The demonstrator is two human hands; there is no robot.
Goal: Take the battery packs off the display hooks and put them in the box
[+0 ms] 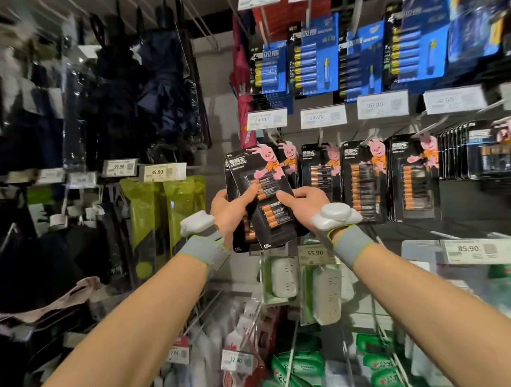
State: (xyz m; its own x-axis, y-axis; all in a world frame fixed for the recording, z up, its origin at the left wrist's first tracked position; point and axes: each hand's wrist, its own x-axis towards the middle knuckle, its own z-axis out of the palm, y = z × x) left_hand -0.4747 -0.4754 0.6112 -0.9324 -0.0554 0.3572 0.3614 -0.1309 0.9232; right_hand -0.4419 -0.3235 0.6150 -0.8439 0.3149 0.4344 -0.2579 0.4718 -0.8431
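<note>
Both grips clamped one tilted stack of battery packs (275, 219): left grip (229, 208) curled round its left edge, right grip (304, 203) pinching its right edge. More packs (364, 180) hung in a row just right of the right grip.

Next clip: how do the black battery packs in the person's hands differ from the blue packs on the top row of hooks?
The black packs are tilted, gripped by the left hand and right hand; the blue packs hang upright above them. The black packs show a pink rabbit and copper-topped cells; the blue packs show blue-and-yellow cells. Both are carded battery packs.
</note>
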